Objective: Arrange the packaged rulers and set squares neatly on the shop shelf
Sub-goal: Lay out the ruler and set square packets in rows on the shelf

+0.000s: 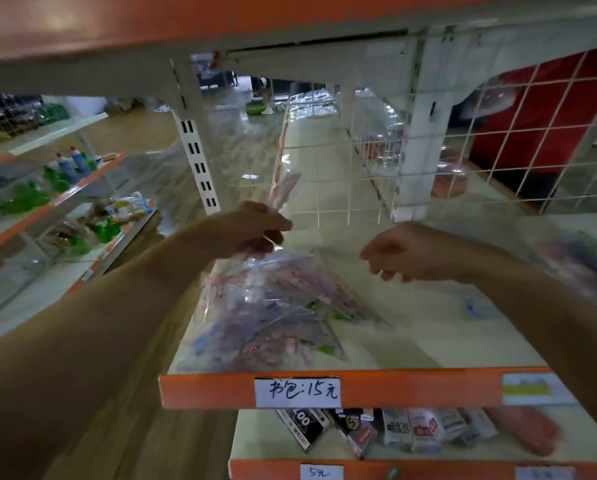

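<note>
Seemingly early in the job: on the near left part of the shelf, only a loose, crooked pile of packets, not yet lined up. Just above its far end, one slim packet pinched upright between thumb and curled fingers of the left hand. To the right, the right hand hovering, fingers loosely curled, holding nothing. Left to do: squaring the pile, placing the lifted packet. At the far side a wire grid limiting depth; blurred packets far right; small boxes on the lower shelf.
</note>
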`<action>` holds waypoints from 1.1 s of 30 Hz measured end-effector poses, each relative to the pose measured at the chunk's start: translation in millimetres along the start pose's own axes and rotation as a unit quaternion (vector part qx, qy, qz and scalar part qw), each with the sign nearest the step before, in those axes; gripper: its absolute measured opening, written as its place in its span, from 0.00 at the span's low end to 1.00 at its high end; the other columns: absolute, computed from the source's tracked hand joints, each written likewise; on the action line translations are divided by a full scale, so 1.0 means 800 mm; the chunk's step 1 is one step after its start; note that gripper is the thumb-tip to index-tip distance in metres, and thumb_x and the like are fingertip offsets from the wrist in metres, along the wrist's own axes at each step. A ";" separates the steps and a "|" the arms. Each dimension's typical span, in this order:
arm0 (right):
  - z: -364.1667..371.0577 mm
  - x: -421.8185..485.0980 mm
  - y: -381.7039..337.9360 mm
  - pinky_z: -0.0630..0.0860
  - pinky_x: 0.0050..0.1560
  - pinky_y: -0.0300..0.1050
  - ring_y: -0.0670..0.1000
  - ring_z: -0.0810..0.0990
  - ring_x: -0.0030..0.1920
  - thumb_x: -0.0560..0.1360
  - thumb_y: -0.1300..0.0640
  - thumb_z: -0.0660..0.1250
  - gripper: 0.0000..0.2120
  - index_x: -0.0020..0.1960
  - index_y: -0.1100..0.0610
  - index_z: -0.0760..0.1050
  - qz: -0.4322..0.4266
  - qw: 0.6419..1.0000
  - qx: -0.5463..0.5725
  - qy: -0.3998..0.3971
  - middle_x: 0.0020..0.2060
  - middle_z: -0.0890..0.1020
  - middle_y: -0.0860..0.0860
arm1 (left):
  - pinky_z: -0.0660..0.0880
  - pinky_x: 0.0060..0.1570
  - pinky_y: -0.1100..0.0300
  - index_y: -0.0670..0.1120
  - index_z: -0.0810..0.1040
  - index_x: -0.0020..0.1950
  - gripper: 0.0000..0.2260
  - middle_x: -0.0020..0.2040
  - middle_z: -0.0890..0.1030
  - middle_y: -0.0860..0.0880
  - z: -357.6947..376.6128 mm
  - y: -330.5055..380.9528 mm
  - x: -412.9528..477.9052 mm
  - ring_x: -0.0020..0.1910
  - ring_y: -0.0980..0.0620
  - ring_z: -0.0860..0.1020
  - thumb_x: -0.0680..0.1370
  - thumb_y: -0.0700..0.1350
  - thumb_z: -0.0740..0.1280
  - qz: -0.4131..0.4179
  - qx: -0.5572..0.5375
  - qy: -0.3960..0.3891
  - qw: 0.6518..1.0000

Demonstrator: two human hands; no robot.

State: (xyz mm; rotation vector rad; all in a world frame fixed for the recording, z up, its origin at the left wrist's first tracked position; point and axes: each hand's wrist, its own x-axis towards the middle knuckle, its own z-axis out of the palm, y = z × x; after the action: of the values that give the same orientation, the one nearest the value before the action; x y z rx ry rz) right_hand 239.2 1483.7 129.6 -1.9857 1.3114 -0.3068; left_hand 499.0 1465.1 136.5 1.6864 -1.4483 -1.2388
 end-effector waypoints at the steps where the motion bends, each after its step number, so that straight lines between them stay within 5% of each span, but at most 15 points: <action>1: -0.007 -0.010 0.006 0.76 0.39 0.39 0.46 0.81 0.43 0.79 0.60 0.61 0.11 0.59 0.56 0.77 -0.007 1.000 0.007 0.011 0.46 0.83 0.49 | 0.70 0.24 0.64 0.43 0.75 0.47 0.05 0.33 0.78 0.48 0.028 0.015 -0.005 0.24 0.55 0.73 0.76 0.42 0.69 -0.011 -0.020 -0.021 1.000; 7: -0.059 -0.097 0.084 0.73 0.37 0.32 0.48 0.81 0.44 0.80 0.60 0.59 0.11 0.58 0.58 0.78 0.012 0.998 -0.015 0.055 0.46 0.81 0.49 | 0.67 0.22 0.66 0.45 0.73 0.45 0.08 0.32 0.72 0.48 0.239 0.092 -0.010 0.22 0.54 0.71 0.76 0.49 0.68 -0.048 -0.049 -0.113 0.991; 12: -0.141 -0.180 0.197 0.70 0.34 0.29 0.47 0.79 0.39 0.77 0.63 0.62 0.11 0.55 0.60 0.81 0.088 0.986 -0.041 0.137 0.45 0.83 0.53 | 0.71 0.22 0.66 0.43 0.70 0.36 0.11 0.23 0.72 0.48 0.382 0.144 -0.004 0.20 0.54 0.74 0.79 0.41 0.62 -0.024 -0.035 -0.133 0.990; 15: -0.177 -0.203 0.248 0.73 0.40 0.37 0.54 0.80 0.44 0.76 0.64 0.63 0.10 0.52 0.62 0.82 0.136 0.970 -0.043 0.196 0.47 0.84 0.58 | 0.71 0.20 0.66 0.42 0.69 0.33 0.13 0.20 0.70 0.47 0.436 0.171 0.002 0.17 0.54 0.71 0.78 0.36 0.60 -0.023 -0.021 -0.114 0.993; 19: -0.193 -0.196 0.281 0.78 0.43 0.48 0.56 0.78 0.43 0.77 0.64 0.59 0.13 0.59 0.65 0.77 0.191 0.969 -0.019 0.157 0.52 0.81 0.63 | 0.69 0.22 0.63 0.37 0.71 0.31 0.13 0.17 0.71 0.44 0.475 0.189 0.019 0.17 0.48 0.72 0.75 0.31 0.58 -0.012 0.042 -0.059 0.997; 28: -0.195 -0.152 0.298 0.79 0.41 0.50 0.60 0.82 0.47 0.78 0.60 0.61 0.13 0.58 0.66 0.74 0.216 0.968 0.013 0.124 0.51 0.80 0.61 | 0.77 0.43 0.52 0.39 0.70 0.53 0.08 0.48 0.74 0.38 0.465 0.198 0.019 0.40 0.42 0.75 0.79 0.43 0.57 -0.045 0.261 -0.023 0.964; 31: -0.189 -0.143 0.298 0.78 0.35 0.45 0.56 0.80 0.37 0.79 0.54 0.60 0.12 0.49 0.63 0.74 0.214 0.970 -0.027 0.115 0.38 0.78 0.56 | 0.74 0.34 0.59 0.37 0.73 0.54 0.11 0.44 0.75 0.40 0.478 0.203 0.022 0.42 0.41 0.78 0.79 0.41 0.55 -0.042 0.330 -0.026 0.943; 33: -0.188 -0.142 0.297 0.74 0.32 0.41 0.53 0.77 0.33 0.79 0.52 0.59 0.12 0.43 0.60 0.72 0.203 0.972 -0.050 0.107 0.33 0.75 0.54 | 0.68 0.24 0.64 0.37 0.73 0.43 0.09 0.35 0.72 0.42 0.488 0.211 0.023 0.36 0.44 0.77 0.78 0.38 0.55 -0.027 0.365 -0.018 0.930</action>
State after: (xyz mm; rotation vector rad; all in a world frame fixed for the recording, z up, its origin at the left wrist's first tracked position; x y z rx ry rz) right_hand -61.4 1465.2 95.5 -1.7442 1.8650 -0.2659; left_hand 73.5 1459.9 125.6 2.1817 -2.0593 -0.7870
